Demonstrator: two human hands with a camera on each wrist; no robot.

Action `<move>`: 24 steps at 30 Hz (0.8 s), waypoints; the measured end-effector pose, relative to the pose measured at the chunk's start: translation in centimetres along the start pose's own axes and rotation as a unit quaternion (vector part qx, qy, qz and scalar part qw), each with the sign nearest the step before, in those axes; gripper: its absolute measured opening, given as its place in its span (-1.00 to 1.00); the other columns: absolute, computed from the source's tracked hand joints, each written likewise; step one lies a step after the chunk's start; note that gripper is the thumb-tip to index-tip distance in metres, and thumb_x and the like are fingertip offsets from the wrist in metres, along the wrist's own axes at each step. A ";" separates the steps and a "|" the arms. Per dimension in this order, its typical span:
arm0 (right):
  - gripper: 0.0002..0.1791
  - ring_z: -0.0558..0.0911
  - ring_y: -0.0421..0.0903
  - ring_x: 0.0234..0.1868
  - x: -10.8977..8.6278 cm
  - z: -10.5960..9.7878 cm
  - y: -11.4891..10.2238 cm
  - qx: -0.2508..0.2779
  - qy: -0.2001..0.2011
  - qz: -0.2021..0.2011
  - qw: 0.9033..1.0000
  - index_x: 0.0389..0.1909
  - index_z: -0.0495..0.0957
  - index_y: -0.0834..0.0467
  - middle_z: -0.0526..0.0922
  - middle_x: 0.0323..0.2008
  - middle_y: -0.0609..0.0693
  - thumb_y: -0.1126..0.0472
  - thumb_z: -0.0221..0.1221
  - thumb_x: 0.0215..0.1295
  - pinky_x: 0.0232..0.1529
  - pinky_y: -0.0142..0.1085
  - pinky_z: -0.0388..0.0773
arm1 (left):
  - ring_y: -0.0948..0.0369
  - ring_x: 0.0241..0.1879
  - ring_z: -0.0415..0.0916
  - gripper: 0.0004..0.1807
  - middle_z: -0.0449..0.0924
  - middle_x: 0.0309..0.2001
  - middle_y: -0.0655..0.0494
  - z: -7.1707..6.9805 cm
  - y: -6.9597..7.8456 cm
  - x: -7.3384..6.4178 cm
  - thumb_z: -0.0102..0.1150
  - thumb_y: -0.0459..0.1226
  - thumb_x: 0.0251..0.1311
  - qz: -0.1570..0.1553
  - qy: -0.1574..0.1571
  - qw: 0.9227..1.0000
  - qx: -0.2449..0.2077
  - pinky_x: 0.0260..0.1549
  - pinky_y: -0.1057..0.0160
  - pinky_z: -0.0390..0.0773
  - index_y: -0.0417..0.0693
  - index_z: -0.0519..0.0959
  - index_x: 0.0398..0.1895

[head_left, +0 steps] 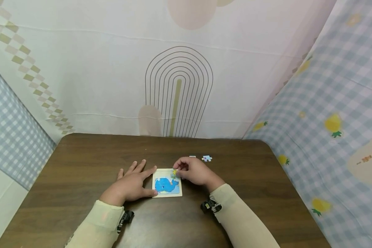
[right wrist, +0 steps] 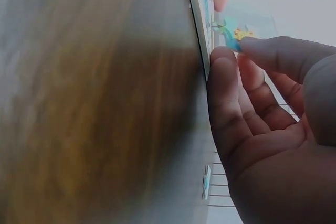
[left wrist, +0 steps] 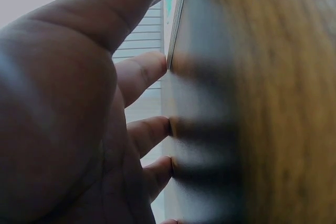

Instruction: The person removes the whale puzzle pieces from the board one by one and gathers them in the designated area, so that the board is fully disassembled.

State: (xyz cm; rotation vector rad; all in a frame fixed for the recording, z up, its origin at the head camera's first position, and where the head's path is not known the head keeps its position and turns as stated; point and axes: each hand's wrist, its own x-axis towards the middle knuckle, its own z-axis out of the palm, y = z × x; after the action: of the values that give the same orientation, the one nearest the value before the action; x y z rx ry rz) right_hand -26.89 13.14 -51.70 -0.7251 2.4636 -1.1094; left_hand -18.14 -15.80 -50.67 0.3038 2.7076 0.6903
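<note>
A small square puzzle board [head_left: 167, 195] with a pale frame and a blue whale picture lies on the table. My left hand [head_left: 131, 184] is spread beside it, with thumb and index fingertip on its left edge and the other fingers resting on the tabletop. Over the board's upper right part, my right hand [head_left: 193, 171] pinches a puzzle piece [head_left: 174, 173] with yellow and blue-green colours. In the right wrist view that puzzle piece [right wrist: 231, 36] stands tilted between thumb and fingers, close over the board. The upper part of the board shows a bare pale area.
A loose light-blue puzzle piece [head_left: 207, 158] lies behind the right hand, and another piece [head_left: 192, 156] is partly hidden by that hand. The brown wooden table [head_left: 90, 165] ends at a patterned cloth backdrop [head_left: 111, 86], with checked cloth at both sides.
</note>
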 end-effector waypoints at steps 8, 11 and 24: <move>-0.91 0.74 -0.14 -0.27 -0.4 -0.4 -0.4 0.007 -0.001 0.006 1.000 -0.03 0.74 -0.02 0.75 -0.16 -0.07 0.25 0.32 0.63 -0.24 -0.24 0.79 | -0.40 0.83 -0.24 0.11 -0.11 0.87 -0.19 0.0 0.1 0.0 0.50 0.39 0.26 0.000 0.002 1.000 0.002 0.54 -0.78 -0.25 0.42 0.26 0.82; -0.88 0.74 -0.13 -0.28 -0.7 -0.8 -0.5 -0.004 0.010 0.007 1.000 -0.02 0.74 -0.07 0.74 -0.16 -0.08 0.24 0.32 0.64 -0.25 -0.22 0.78 | -0.41 0.83 -0.25 0.11 -0.11 0.87 -0.19 0.0 0.0 0.0 0.49 0.39 0.26 0.000 0.002 1.000 0.002 0.54 -0.77 -0.26 0.42 0.25 0.82; -0.84 0.69 -0.10 -0.25 -1.9 -3.9 1.4 -0.031 0.070 0.031 0.997 0.05 0.75 -0.10 0.73 -0.14 -0.09 0.23 0.31 0.65 -0.23 -0.20 0.70 | -0.39 0.83 -0.28 0.12 -0.14 0.88 -0.17 0.1 0.0 0.0 0.51 0.37 0.26 0.002 -0.001 1.000 -0.004 0.55 -0.77 -0.30 0.44 0.23 0.83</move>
State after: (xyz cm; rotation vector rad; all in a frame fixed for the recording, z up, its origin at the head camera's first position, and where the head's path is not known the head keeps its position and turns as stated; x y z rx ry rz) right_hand -27.71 17.32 -50.06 -0.6022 2.6292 -1.0984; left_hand -18.11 -15.80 -50.78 0.3072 2.7019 0.7016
